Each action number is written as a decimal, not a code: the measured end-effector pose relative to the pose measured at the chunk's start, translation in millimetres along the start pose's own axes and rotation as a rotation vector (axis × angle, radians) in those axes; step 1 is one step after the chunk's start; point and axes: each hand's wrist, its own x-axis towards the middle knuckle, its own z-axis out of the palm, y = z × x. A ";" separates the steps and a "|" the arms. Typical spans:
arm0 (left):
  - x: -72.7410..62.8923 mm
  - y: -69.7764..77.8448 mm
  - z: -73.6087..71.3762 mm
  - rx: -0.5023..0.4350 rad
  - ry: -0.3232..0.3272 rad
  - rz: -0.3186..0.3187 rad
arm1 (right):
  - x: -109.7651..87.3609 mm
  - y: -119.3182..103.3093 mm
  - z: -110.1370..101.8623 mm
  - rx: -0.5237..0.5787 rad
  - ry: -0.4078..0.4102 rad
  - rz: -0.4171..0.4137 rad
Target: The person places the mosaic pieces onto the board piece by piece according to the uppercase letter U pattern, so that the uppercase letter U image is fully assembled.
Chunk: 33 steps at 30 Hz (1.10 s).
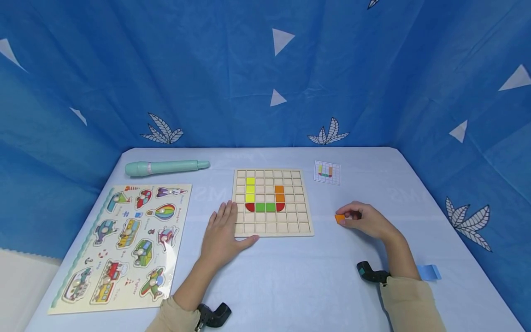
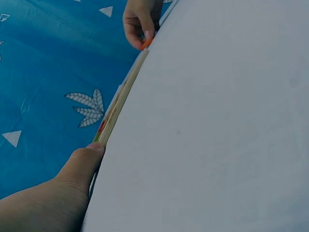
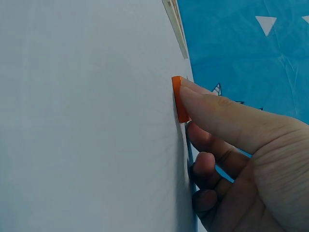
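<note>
A wooden grid board (image 1: 271,226) lies mid-table with colored tiles set in a U shape: yellow tiles (image 1: 250,189) on the left, green tiles (image 1: 265,207) along the bottom, red rounded corner tiles (image 1: 280,207) and orange tiles (image 1: 280,190) on the right. At its left edge rests my left hand (image 1: 224,242), fingers straight and thumb along the front edge. To the right of the board, my right hand (image 1: 367,220) pinches an orange tile (image 3: 178,99) between thumb and fingers, close over the table. A small pattern card (image 1: 327,173) showing a similar U lies behind that hand.
On the left lies a vehicle peg puzzle (image 1: 124,244), with a mint-green microphone-like stick (image 1: 166,168) behind it. A blue piece (image 1: 429,272) sits beside my right forearm. Blue patterned cloth (image 1: 265,74) hangs around the back and sides of the table.
</note>
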 end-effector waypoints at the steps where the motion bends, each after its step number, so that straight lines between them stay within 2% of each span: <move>1: 0.0 -0.1 0.0 0.000 0.000 0.000 | 0.1 0.1 0.0 -0.006 0.004 -0.002; 20: 0.3 0.8 -0.7 0.003 -0.004 -0.005 | 4.5 -6.4 -2.9 0.054 0.018 -0.024; 33: 0.0 2.0 -0.9 -0.005 0.007 -0.002 | 30.7 -25.2 -0.5 0.144 0.054 -0.089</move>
